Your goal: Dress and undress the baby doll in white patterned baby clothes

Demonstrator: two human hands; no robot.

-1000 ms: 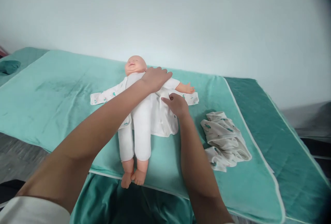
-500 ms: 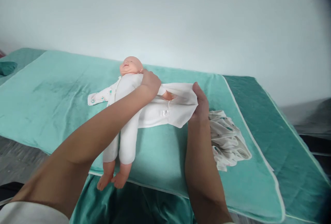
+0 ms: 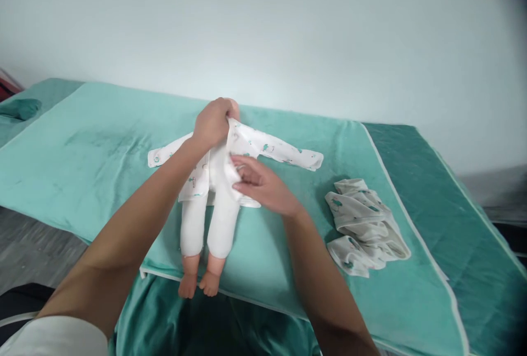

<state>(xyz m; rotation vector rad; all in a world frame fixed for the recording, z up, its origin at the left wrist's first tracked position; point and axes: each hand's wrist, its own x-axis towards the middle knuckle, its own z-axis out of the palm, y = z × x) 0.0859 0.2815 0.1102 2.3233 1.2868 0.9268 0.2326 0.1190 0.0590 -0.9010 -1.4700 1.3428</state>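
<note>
A baby doll with a white cloth body lies on its back, bare feet toward me. It wears a white baby shirt with a small green print, and both sleeves stretch out sideways. My left hand is closed on the shirt's collar edge at the doll's neck and hides most of the head. Lower down, my right hand pinches the front flap of the shirt beside the doll's belly. The shirt front is open, with the white torso showing between its two sides.
A crumpled printed baby garment lies to the right on the light green mat. Under the mat is a darker green bed cover. A pale wall stands behind the bed.
The right-hand side of the shirt, earlier held out inside out, now lies over the doll with its sleeve straight. My right hand has moved left to the flap; my left has shifted to the collar.
</note>
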